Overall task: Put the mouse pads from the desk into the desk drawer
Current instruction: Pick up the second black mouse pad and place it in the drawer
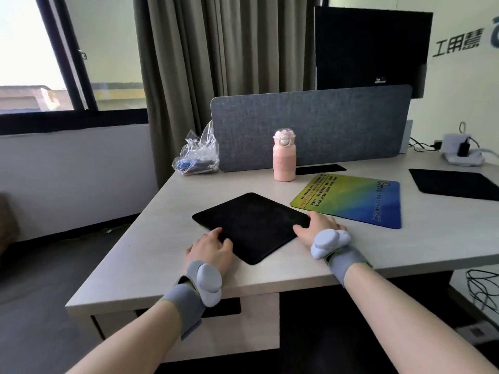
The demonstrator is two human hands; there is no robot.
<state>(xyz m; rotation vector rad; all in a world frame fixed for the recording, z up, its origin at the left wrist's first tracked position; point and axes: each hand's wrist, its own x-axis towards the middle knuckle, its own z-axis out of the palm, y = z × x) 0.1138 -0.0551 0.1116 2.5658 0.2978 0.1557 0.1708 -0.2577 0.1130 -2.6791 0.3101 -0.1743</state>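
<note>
A black mouse pad [252,225] lies flat near the front of the desk, turned at an angle. My left hand [212,249] rests on its near-left edge, fingers spread. My right hand [314,228] touches its right corner, fingers apart. Neither hand has lifted it. A colourful yellow-green-blue mouse pad [351,201] lies just right of it. Another black mouse pad [456,183] sits at the far right, and a thin black one [320,169] lies by the divider. The desk drawer [189,330] below the front edge looks closed.
A pink bottle [284,157] stands behind the pads. A grey fabric divider [310,125] runs along the back, with a clear plastic bag [197,155] at its left end. A white charger block with cables [459,149] sits far right. A dark monitor [372,47] is behind.
</note>
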